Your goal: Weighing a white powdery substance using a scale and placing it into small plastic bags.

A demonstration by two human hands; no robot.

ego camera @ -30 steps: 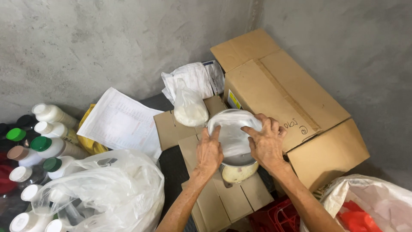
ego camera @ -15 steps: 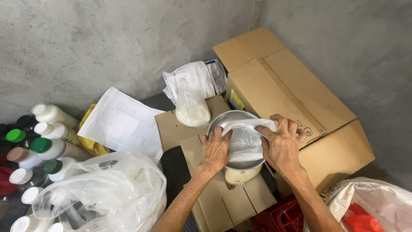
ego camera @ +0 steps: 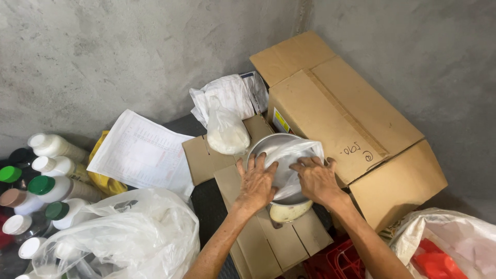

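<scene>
I'm pinching the clear plastic bag (ego camera: 297, 155) with my right hand (ego camera: 316, 180), fingers closed on its edge, spreading it inside the metal bowl (ego camera: 263, 147). My left hand (ego camera: 257, 182) is pressing flat on the near rim, open, steadying the bowl on the cardboard (ego camera: 268, 237) beneath.

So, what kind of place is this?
Probably a storeroom corner: bare grey concrete walls, a large brown cardboard box, and many white plastic bottles with coloured caps crowded together.

Left hand (ego camera: 257, 182) palm down, fingers spread, forearm running in from below. Right hand (ego camera: 316, 179) close beside, knuckles up, fingers curled inward, forearm angled from lower right.
</scene>
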